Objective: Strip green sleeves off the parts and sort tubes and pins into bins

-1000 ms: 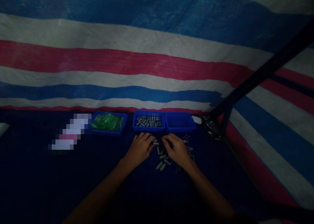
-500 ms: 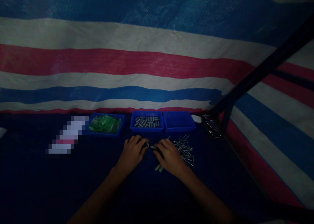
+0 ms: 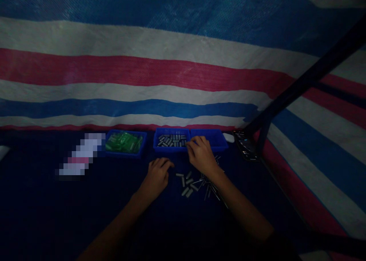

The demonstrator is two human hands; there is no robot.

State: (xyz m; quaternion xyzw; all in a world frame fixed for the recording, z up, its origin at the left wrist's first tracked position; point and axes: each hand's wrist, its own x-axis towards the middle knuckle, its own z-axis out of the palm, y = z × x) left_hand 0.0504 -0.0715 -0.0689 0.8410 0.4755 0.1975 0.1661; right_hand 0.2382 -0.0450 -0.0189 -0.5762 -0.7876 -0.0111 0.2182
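My right hand (image 3: pixel 201 154) reaches forward to the front rim of the middle blue bin (image 3: pixel 160 148), which holds several small grey cylinders. Its fingers are curled together at the bin's right end; what they pinch, if anything, is too small to see. My left hand (image 3: pixel 158 173) rests on the dark blue cloth with fingers curled under, beside a loose group of grey cylinders (image 3: pixel 187 182). A scatter of thin metal pins (image 3: pixel 213 186) lies under and right of my right wrist.
A blue bin of green pieces (image 3: pixel 124 142) stands at the left, an apparently empty blue bin (image 3: pixel 217 142) at the right. A blurred white object (image 3: pixel 81 156) lies further left. A dark frame leg (image 3: pixel 263 135) and a striped tarp wall close the back and right.
My right hand has lifted off the loose cylinders and moved forward to the middle bin. My left hand stayed near the same spot, drawing back slightly. The cylinders on the cloth are now uncovered.
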